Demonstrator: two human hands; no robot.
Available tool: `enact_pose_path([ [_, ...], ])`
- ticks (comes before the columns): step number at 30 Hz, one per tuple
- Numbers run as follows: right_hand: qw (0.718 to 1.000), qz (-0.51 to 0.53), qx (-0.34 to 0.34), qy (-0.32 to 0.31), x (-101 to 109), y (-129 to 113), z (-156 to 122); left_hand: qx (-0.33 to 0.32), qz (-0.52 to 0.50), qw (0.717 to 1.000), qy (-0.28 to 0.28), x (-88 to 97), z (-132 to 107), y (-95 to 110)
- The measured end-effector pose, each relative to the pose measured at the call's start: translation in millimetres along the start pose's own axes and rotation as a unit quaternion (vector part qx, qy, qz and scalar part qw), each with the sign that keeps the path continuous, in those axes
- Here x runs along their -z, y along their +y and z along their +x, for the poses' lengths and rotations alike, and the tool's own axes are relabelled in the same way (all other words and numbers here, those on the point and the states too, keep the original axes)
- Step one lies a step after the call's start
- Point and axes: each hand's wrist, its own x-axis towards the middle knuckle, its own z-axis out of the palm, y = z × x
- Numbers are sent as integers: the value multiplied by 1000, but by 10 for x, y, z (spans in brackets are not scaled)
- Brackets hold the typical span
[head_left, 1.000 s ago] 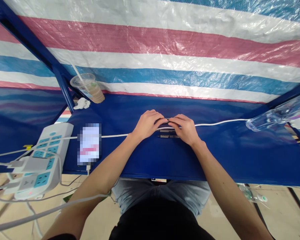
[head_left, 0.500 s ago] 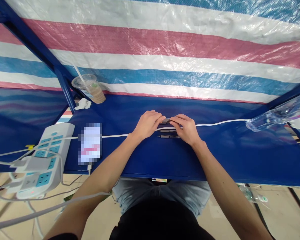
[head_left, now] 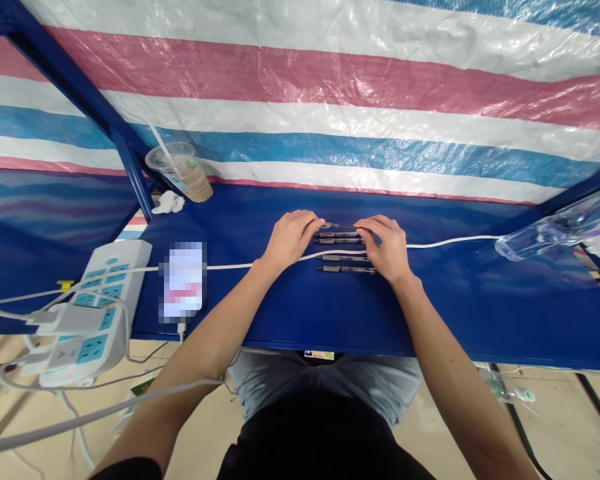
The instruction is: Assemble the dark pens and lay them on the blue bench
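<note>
My left hand [head_left: 293, 240] pinches the left end of a dark, slim pen [head_left: 341, 226]. Its right end is between the fingers of my right hand [head_left: 386, 245], so the pen lies crosswise between both hands. Closer to me are more pens with clear barrels and dark grips, lying roughly parallel on the blue table [head_left: 320, 313]. They include one just below the held pen [head_left: 336, 237], one near the white cable [head_left: 341, 258] and the nearest pen [head_left: 347, 269]. My right hand partly covers their right ends. The cable passes beneath both hands.
At left are a white power strip [head_left: 135, 257] with plugs, a blurred phone [head_left: 184, 280], crumpled tissue [head_left: 169, 202] and a drink cup [head_left: 196, 183] with a straw. A clear plastic bottle [head_left: 520, 243] lies at right. Striped sheeting [head_left: 330, 73] hangs behind the table.
Both hands have moved slightly away from me and further apart, with a pen stretched between them. Another pen now shows on the table behind the cable.
</note>
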Motion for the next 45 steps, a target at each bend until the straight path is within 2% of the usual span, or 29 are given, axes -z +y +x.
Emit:
enact_pose_path([
  [5,1000,9,7,-25,-83,-16,-29,-25,-26,999,-9,-20,-18,49],
  [16,996,67,51,12,-200,-84,-53,-47,-15,998,-49,-95,-39,89],
  [23,998,41,32,-43,-205,-69,-84,-83,-67,994,-12,-104,-49,90],
  [26,998,54,19,-37,-185,-86,-73,-91,-65,994,-6,-92,-56,112],
  [33,998,55,19,9,-142,-94,-43,-35,-27,999,-21,-53,-44,132],
  [38,998,51,26,10,-136,-84,-41,-45,-28,998,-30,-88,-31,76],
  [45,999,42,17,-11,-122,-79,-43,-75,-48,996,9,-89,-37,61],
])
